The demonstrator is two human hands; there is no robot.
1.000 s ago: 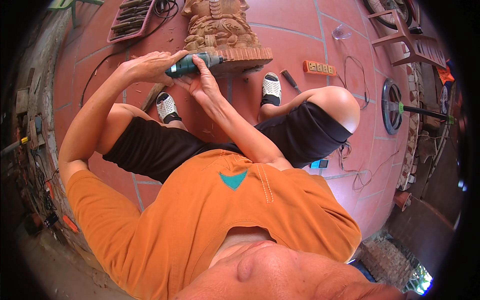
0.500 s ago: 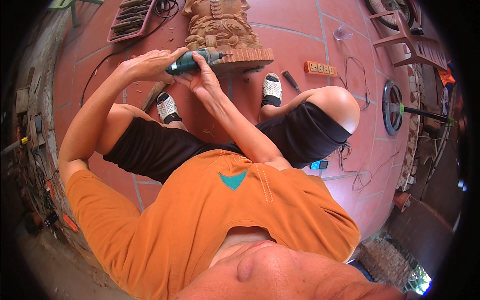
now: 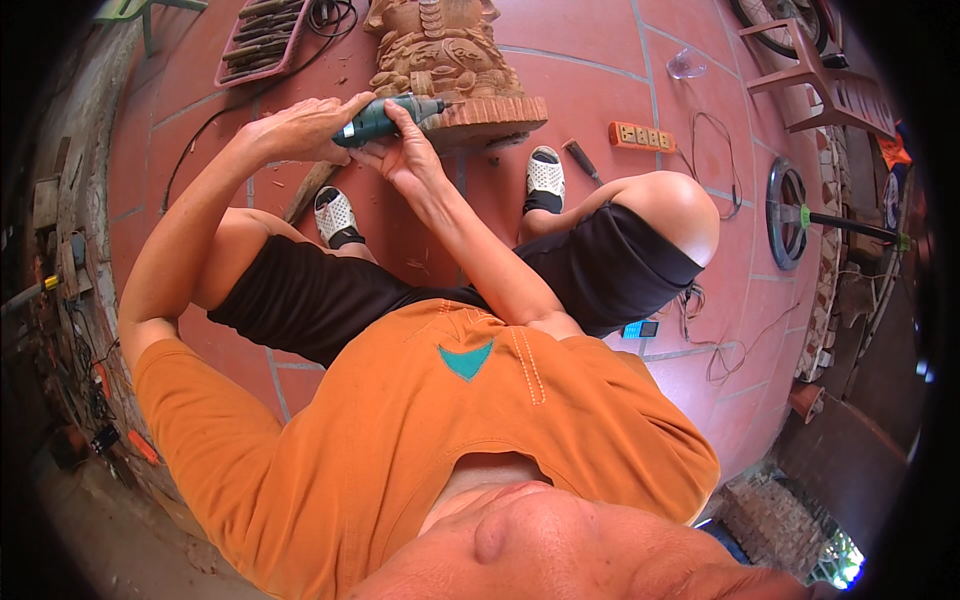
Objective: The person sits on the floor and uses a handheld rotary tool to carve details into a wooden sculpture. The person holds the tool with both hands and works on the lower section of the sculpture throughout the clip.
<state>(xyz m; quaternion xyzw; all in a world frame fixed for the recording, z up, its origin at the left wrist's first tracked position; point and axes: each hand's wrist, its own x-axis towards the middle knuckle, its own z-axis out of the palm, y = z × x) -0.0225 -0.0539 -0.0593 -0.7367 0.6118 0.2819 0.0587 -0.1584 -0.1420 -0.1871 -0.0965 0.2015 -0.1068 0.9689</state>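
Note:
A green rotary tool (image 3: 372, 124) lies level between my hands, its narrow black nose pointing right at the base of a wooden carving. My left hand (image 3: 305, 128) wraps its rear end from the left. From below, my right hand (image 3: 408, 160) grips the body near the nose, thumb on top. The brown carving (image 3: 440, 62) has deep relief and stands on a thick wooden base (image 3: 490, 118). The bit is at the base's near left edge; whether it touches the wood I cannot tell.
A pink basket of chisels (image 3: 262, 40) sits far left, a black cord beside it. An orange power strip (image 3: 642, 137) and a dark-handled tool (image 3: 580, 160) lie right of my feet. A phone (image 3: 639, 329) rests by my right knee. A plastic chair (image 3: 830, 85) stands far right.
The rotary tool's nose has shifted very slightly away from me along the base edge. Both hands keep the same grip, and the carving stays put.

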